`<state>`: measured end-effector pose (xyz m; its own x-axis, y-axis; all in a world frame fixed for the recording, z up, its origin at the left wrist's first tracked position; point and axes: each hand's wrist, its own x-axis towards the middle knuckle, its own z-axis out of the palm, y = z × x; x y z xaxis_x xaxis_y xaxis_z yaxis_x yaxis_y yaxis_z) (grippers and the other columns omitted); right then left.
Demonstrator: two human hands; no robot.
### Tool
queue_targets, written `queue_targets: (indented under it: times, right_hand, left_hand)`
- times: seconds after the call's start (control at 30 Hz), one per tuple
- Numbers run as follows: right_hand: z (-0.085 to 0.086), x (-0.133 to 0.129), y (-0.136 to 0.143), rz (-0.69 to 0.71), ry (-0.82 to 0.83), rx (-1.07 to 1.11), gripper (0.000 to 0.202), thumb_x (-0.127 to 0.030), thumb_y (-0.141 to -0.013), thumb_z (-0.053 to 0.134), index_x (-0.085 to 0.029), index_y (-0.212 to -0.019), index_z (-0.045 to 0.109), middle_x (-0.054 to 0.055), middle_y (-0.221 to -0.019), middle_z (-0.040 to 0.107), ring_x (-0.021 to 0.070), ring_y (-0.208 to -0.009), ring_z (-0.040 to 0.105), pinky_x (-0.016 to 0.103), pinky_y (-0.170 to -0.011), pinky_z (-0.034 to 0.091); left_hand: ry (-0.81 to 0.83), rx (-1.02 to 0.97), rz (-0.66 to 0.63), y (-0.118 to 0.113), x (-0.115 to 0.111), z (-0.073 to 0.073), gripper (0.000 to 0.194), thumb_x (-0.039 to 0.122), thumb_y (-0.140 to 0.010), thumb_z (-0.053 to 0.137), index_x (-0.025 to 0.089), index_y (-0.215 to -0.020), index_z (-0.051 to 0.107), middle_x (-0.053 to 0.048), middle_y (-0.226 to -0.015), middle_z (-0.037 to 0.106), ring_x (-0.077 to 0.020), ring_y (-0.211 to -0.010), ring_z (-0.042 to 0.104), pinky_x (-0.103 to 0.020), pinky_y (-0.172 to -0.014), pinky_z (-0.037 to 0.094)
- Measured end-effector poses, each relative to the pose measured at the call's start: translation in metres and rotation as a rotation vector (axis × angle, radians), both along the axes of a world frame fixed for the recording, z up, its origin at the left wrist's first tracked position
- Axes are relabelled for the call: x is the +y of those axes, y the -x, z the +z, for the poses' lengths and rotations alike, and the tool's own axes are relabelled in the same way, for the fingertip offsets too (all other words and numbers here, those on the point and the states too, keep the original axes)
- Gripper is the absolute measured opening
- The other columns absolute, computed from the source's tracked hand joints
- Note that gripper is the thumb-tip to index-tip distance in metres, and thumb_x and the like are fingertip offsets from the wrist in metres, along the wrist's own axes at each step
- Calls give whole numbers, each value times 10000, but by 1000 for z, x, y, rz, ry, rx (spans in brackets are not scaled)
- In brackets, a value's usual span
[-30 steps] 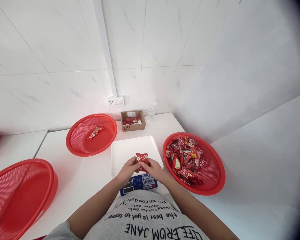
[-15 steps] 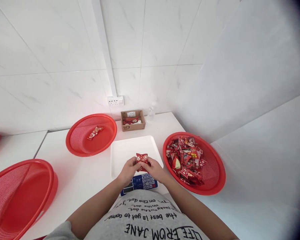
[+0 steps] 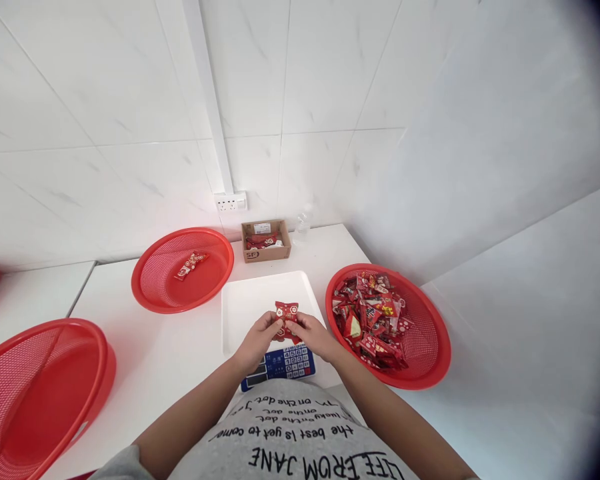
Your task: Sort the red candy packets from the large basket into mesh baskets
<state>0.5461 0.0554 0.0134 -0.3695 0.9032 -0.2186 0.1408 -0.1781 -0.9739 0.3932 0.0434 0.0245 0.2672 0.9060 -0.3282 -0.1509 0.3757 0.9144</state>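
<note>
A small red snack packet (image 3: 287, 312) with pale flower-like prints is held up between both hands, above the white pan of a weighing scale (image 3: 253, 293). My left hand (image 3: 258, 339) pinches its left edge, and my right hand (image 3: 314, 333) grips the right edge with the thumb on its front. The scale's blue keypad panel (image 3: 280, 367) shows below the hands, partly covered by the left one. To the right, a red basket (image 3: 430, 347) holds a heap of mostly red wrapped packets (image 3: 373, 317).
Behind the scale stand a cardboard box (image 3: 266, 253) with red packets inside and a clear bottle (image 3: 304, 220). A red basket (image 3: 205, 293) with a few packets (image 3: 193, 265) sits at the back left. Another red basket (image 3: 100, 347) stands front left. A wall socket (image 3: 231, 201) is behind.
Both thumbs have moved apart toward the packet's sides, so more of its printed front shows. The packet sits slightly higher. Baskets, box and scale have stayed put.
</note>
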Motion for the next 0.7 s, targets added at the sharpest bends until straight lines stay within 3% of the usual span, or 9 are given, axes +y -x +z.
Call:
queue_targets:
  times: [0.1,0.27,0.43,0.7]
  right_hand:
    - [-2,0,-1,-62,-67,-51,230,-348,-804,486,-162,-883,595,40,-850,635,166,-790,575,306,-738,463]
    - [-2,-3,3,-103,-111,-60,168,-317,-785,482,-179,-817,573,27,-799,619,169,-771,565,303,-728,466]
    - [4,-5,9,-168,-158,-113,143,-311,-779,470,-188,-731,524,9,-723,571,155,-695,534,290,-668,457]
    - [11,-8,9,-172,-181,-100,181,-335,-787,468,-187,-801,572,25,-787,614,164,-735,548,297,-692,462]
  left_hand:
    - [27,38,-36,0,-1,0,261,426,-747,602,179,-827,574,-38,-849,581,-165,-792,536,-279,-687,427]
    - [25,105,-75,-1,-2,2,286,451,-750,581,169,-801,591,-17,-738,564,-137,-665,498,-256,-597,406]
    - [-17,97,-59,-1,-2,11,219,380,-735,595,170,-798,595,-15,-739,567,-132,-644,475,-255,-598,399]
    - [-28,55,-58,0,0,15,143,308,-685,614,174,-673,568,17,-627,517,-122,-594,449,-249,-584,367]
